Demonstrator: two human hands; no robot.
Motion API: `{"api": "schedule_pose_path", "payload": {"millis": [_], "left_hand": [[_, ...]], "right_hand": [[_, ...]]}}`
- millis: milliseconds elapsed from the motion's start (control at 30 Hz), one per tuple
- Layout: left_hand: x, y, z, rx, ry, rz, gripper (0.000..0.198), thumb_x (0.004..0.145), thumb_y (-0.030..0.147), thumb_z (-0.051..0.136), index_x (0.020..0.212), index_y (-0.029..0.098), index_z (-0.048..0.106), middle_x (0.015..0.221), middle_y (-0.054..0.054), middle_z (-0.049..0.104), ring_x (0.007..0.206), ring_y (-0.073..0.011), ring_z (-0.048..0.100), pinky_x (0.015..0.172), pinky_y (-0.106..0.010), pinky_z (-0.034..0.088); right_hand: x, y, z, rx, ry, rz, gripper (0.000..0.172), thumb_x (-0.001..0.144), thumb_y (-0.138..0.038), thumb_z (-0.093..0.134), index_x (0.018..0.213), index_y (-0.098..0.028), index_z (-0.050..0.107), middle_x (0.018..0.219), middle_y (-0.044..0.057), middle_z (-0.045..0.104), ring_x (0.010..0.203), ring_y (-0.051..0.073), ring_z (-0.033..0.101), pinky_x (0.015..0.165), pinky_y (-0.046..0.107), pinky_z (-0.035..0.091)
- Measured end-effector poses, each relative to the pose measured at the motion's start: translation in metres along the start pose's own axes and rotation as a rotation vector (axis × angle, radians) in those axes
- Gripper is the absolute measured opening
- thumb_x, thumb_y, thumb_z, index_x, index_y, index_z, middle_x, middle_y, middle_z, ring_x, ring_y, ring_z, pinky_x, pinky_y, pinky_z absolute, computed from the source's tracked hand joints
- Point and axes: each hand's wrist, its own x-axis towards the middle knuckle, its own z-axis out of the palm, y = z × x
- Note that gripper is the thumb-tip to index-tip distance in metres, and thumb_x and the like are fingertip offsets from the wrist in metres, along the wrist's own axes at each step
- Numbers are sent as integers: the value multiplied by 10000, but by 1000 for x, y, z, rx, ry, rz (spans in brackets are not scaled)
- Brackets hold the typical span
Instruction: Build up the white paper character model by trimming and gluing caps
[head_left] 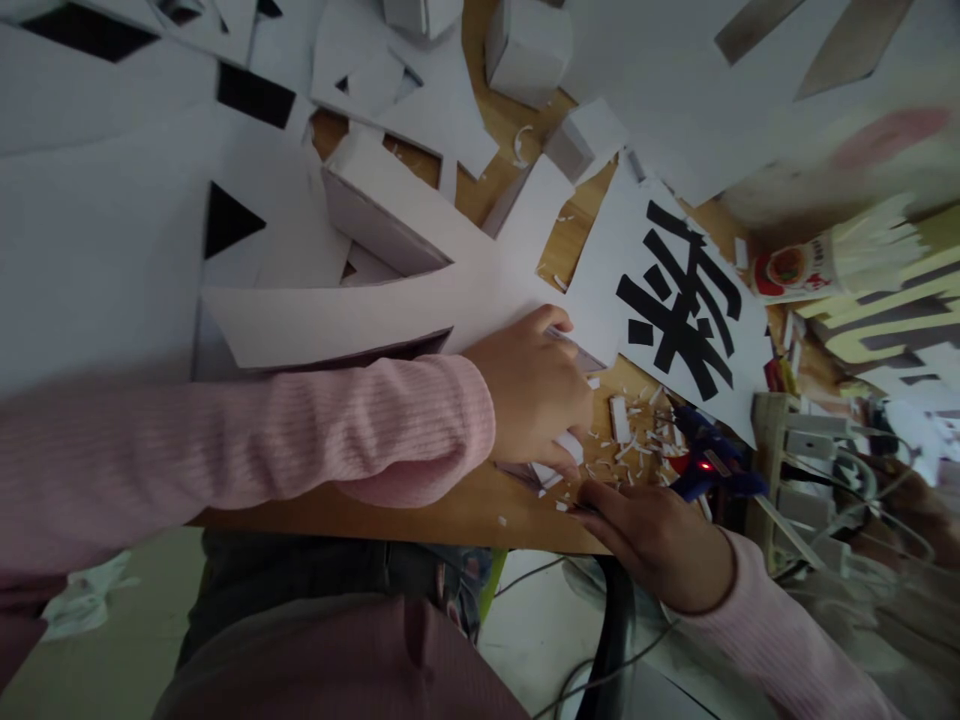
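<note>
A large white three-dimensional board character (420,295) with raised side walls lies across the wooden table. My left hand (529,395) is on its near limb, fingers curled over the edge and the thumb at a small white strip by the table's front. Just to the right, my right hand (652,535) is closed in a pinch near that strip. Whatever sits between its fingertips is too small and dark to make out. Beyond the right hand lies a blue glue gun (709,462) with a lit red light.
White paper scraps (626,450) litter the wooden table (450,515). A white sheet with a black printed character (682,300) lies at the right. Further right are a printed carton (795,270) and a power strip (772,430) with cables. White blocks (529,50) stand at the back.
</note>
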Motion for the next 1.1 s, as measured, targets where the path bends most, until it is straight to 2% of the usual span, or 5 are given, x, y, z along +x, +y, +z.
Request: {"api": "schedule_pose_path", "payload": {"millis": [133,433,800,933,1100], "left_hand": [[0,1,-1,6,-16,-6,269,864,562,647,961,359,794,980,-14,775,964,-236,595,1059,-454,158],[1,0,1,-4,-7,-5,268,862,562,648,955,359,795,976,-9,778,973,-239,592,1065,-458,135],[1,1,-1,8,-24,-19,240,860,537,661,983,376,790,1104,-6,769,991,-240,597,1057,-455,159],[1,1,0,13,10,-7,264,842,585,663,928,375,798,1001,-10,780,979,-245,596,1047,-460,170],[1,2,-1,3,-11,-12,259,852,568,659,950,371,795,952,-13,774,976,-247,598,1054,-468,164]], "right_hand": [[5,10,-1,130,-46,-83,523,1091,-393,199,852,-166,605,531,-6,629,423,107,605,444,226,387],[13,2,-2,-61,-27,-63,623,1084,-415,137,803,-169,635,488,12,613,386,130,572,426,269,322],[15,-5,-14,-188,26,-103,576,1096,-327,170,721,-178,580,461,-23,558,338,93,535,392,254,323],[8,-5,-8,-217,71,-62,537,1093,-329,208,739,-178,582,502,-15,578,364,94,537,411,247,341],[-1,-1,5,-98,66,1,510,1091,-347,223,788,-179,598,522,-7,586,408,104,532,439,244,346]]}}
